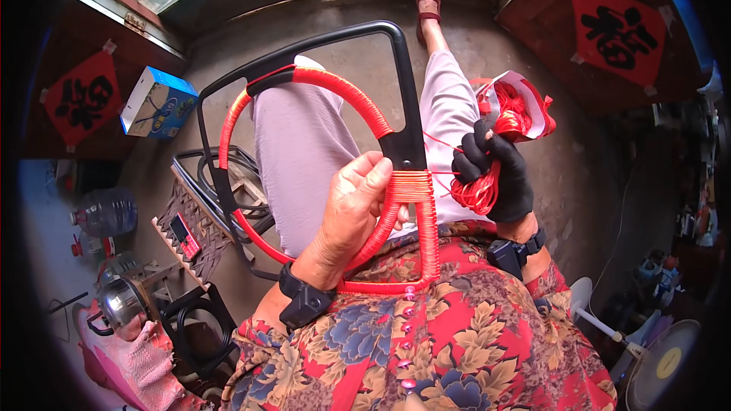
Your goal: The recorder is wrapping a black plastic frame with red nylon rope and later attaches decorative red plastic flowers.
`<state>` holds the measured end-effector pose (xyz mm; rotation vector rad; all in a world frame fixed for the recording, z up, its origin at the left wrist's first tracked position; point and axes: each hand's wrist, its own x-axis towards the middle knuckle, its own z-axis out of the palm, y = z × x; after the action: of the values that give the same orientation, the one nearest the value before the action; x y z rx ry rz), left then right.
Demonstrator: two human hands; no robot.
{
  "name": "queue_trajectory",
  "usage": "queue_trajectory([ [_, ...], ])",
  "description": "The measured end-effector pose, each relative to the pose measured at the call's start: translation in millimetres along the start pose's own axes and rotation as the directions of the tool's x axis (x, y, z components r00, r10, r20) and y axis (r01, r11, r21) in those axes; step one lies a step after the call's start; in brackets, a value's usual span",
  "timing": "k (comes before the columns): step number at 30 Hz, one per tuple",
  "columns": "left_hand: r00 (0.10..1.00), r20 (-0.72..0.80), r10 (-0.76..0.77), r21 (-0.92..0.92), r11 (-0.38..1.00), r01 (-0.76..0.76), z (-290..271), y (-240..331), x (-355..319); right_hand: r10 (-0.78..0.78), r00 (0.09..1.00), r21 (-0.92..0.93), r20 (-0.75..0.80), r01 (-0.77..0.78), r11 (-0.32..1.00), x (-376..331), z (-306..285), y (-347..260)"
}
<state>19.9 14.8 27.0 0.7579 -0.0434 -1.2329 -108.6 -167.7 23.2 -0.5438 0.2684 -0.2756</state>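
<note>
A black frame [410,99] with a round ring inside it rests across my lap, tilted. Red cord wraps most of the ring and the near right corner [429,247], while stretches of black stay bare. My bare left hand [354,202] is closed around the frame where ring and side bar meet, thumb beside the wrapped cord. To the right, my right hand [512,183] in a black glove is closed on a bundle of red cord [476,196]. Thin strands run from that hand to the frame. Just beyond it, a white and red bag [542,110] holds more red cord.
A blue and white box [164,106] stands on the floor at left. Nearer are more black frames [255,217], a red phone [185,236] on a slatted rack, a plastic jug [110,211] and a metal kettle [126,303]. A fan [666,365] stands at lower right.
</note>
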Motion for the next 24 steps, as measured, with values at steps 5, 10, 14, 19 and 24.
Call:
queue_trajectory([
  [5,0.998,-0.047,0.035,0.136,0.99,-0.028,-6.5,-3.5,-5.0,-0.028,0.937,-0.434,-0.348,-0.135,0.891,0.7,-25.3,-10.5],
  [10,0.994,-0.053,0.091,0.266,0.961,-0.074,-16.0,-13.6,-3.8,-0.22,0.862,-0.334,-0.456,0.063,0.94,13.7,-40.5,-37.9],
  [14,0.964,-0.069,0.257,0.297,0.928,-0.226,1.2,-10.3,1.0,-0.578,0.701,-0.903,0.418,0.391,-0.178,34.2,31.3,-14.4],
  [19,0.827,-0.132,0.547,0.308,0.815,-0.49,7.3,-8.5,-2.0,-0.062,0.621,-0.505,0.781,0.571,-0.648,25.8,90.2,-12.1],
  [24,0.894,-0.183,0.41,0.331,0.881,-0.337,-8.2,-12.8,2.5,-0.333,0.939,-0.94,0.087,0.188,0.285,16.8,35.5,-13.5],
])
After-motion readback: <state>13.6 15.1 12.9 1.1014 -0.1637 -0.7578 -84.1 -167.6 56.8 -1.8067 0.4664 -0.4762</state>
